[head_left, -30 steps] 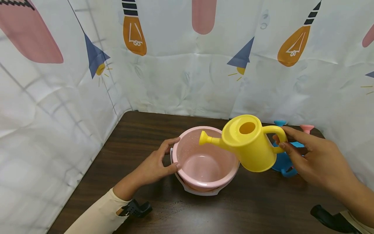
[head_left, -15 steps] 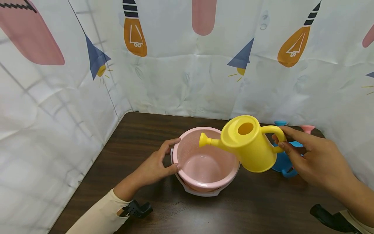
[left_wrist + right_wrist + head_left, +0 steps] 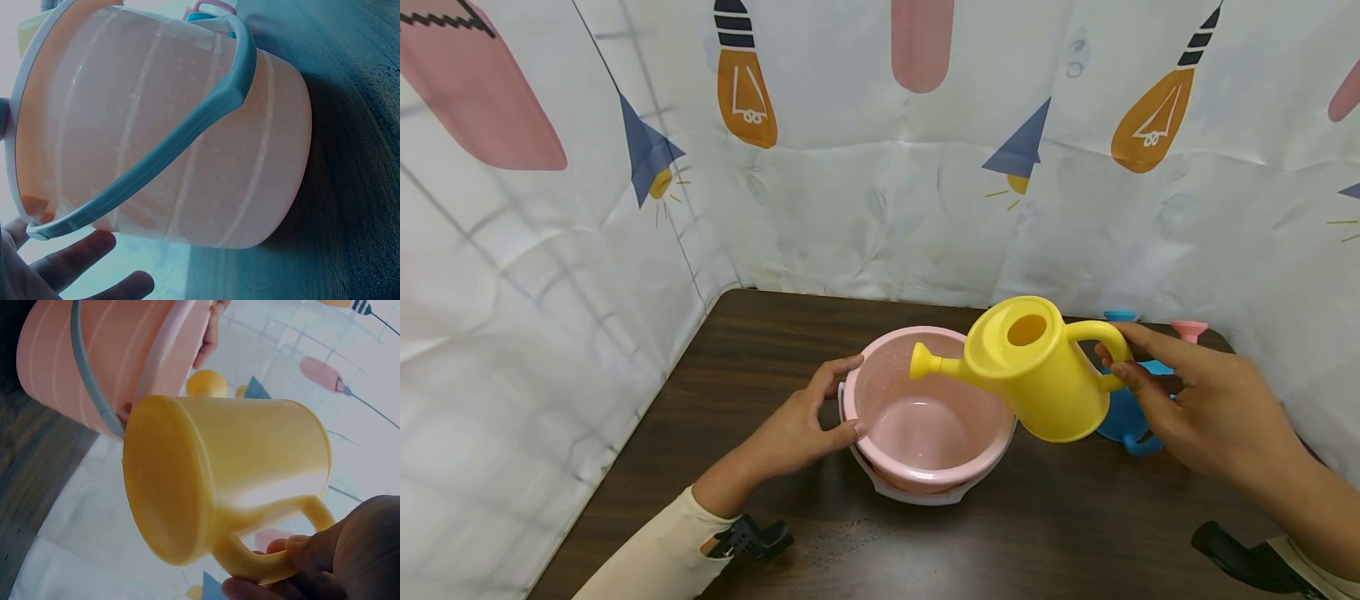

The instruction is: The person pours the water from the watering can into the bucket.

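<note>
A pink bucket (image 3: 925, 433) stands on the dark table, its pale handle (image 3: 169, 150) hanging down the side. My left hand (image 3: 797, 425) holds the bucket's left rim with thumb and fingertips; in the left wrist view, two fingers stick out beside the wall. By its handle, my right hand (image 3: 1210, 400) grips a yellow watering can (image 3: 1052, 379) above the bucket's right side. The can leans slightly left, with its spout over the bucket's mouth. No stream leaves the spout. Droplets show on the bucket's inner wall, and its floor looks shiny.
Behind my right hand, partly hidden, stands a blue watering can (image 3: 1127, 417). A blue spout top (image 3: 1120, 316) and a pink one (image 3: 1190, 331) rise at the back right. Wet spots (image 3: 857, 533) dot the table (image 3: 1000, 550) before the bucket. A printed curtain (image 3: 865, 208) hangs behind.
The yellow watering can has shifted very slightly left with my right hand. My left hand and the bucket have stayed in place.
</note>
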A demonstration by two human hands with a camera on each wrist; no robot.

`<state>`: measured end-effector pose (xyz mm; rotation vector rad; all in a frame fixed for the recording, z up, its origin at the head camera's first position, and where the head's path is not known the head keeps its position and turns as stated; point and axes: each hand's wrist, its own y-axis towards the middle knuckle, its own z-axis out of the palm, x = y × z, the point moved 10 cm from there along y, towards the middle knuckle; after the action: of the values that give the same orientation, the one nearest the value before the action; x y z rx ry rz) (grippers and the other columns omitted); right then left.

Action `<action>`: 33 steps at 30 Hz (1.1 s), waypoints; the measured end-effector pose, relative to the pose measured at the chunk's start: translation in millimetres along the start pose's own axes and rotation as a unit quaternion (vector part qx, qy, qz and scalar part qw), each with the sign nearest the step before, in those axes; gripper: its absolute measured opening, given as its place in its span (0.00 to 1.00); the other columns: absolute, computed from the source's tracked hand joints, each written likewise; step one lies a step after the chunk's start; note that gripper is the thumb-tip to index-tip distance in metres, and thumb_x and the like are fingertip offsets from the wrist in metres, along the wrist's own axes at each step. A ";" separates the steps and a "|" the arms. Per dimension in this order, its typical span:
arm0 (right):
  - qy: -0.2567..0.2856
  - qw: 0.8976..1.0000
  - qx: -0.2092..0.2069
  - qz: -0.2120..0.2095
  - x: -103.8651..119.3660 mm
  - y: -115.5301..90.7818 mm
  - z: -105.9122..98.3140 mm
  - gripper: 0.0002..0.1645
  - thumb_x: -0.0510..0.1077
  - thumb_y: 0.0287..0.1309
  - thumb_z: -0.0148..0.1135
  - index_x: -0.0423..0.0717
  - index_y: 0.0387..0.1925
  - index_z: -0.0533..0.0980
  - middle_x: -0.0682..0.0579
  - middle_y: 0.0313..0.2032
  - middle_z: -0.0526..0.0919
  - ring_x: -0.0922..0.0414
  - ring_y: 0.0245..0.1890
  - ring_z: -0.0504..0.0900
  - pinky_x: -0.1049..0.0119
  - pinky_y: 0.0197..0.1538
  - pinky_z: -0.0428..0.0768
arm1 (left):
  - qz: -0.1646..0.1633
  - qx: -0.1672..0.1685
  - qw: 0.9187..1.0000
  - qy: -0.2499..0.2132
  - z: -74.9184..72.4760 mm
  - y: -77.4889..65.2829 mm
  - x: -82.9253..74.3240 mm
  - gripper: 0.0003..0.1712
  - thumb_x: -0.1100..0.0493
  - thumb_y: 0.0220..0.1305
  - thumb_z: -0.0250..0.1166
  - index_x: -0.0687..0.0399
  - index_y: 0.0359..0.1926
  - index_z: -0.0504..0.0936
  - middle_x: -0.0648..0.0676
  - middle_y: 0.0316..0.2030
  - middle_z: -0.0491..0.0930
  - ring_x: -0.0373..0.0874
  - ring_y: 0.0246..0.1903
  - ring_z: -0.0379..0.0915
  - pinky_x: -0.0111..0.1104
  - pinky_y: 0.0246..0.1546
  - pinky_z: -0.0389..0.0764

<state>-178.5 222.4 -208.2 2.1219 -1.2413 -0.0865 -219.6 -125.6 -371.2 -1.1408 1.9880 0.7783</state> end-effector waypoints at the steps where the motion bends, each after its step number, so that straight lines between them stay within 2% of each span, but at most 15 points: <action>1: 0.001 1.000 0.000 0.000 0.0 0.1 0.0 0.29 0.33 0.54 0.75 0.37 0.59 0.81 0.40 0.48 0.87 0.57 0.24 0.87 0.77 0.24 0.74 | 0.000 0.000 1.000 0.000 0.2 0.2 0.2 0.46 0.41 0.62 0.69 0.30 0.77 0.56 0.57 0.62 0.76 0.54 0.62 0.72 0.56 0.53 0.74; 9: 0.005 1.000 0.006 0.003 0.8 1.6 1.6 0.30 0.31 0.55 0.74 0.35 0.61 0.79 0.39 0.46 0.88 0.57 0.24 0.87 0.76 0.21 0.73 | -0.002 0.000 1.000 0.001 0.6 -0.3 1.2 0.46 0.41 0.63 0.68 0.29 0.77 0.55 0.57 0.62 0.76 0.54 0.62 0.72 0.54 0.53 0.74; 16: 0.007 1.000 0.001 -0.001 3.8 3.6 1.6 0.29 0.31 0.55 0.73 0.37 0.60 0.80 0.42 0.42 0.89 0.66 0.25 0.86 0.76 0.20 0.72 | 0.010 -0.004 1.000 0.000 0.0 -0.7 -1.2 0.46 0.42 0.63 0.68 0.32 0.77 0.56 0.53 0.61 0.77 0.51 0.60 0.74 0.53 0.53 0.74; 22: 0.006 1.000 0.003 -0.004 4.9 4.8 2.9 0.29 0.30 0.55 0.74 0.36 0.60 0.80 0.41 0.42 0.89 0.60 0.24 0.87 0.76 0.21 0.73 | 0.009 -0.006 1.000 0.001 -0.3 -1.1 -0.9 0.46 0.42 0.62 0.68 0.32 0.77 0.56 0.52 0.61 0.77 0.51 0.60 0.74 0.51 0.53 0.75; 27: 0.004 1.000 -0.001 -0.015 7.0 5.3 2.7 0.29 0.29 0.54 0.74 0.35 0.60 0.80 0.41 0.41 0.89 0.64 0.24 0.87 0.76 0.21 0.73 | 0.006 -0.004 1.000 -0.002 0.3 -1.0 0.1 0.46 0.42 0.62 0.68 0.31 0.77 0.56 0.52 0.62 0.77 0.51 0.61 0.74 0.52 0.53 0.75; 33: 0.011 1.000 -0.003 -0.015 7.4 5.0 2.6 0.29 0.29 0.54 0.73 0.34 0.59 0.80 0.41 0.40 0.89 0.75 0.27 0.83 0.76 0.21 0.73 | 0.002 -0.002 1.000 -0.009 1.3 -0.5 0.6 0.46 0.42 0.63 0.68 0.31 0.77 0.56 0.53 0.62 0.77 0.53 0.62 0.73 0.54 0.55 0.74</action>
<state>-179.2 213.5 -205.4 2.1320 -1.1945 -0.0798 -219.0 -125.0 -372.5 -1.1279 1.9751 0.7918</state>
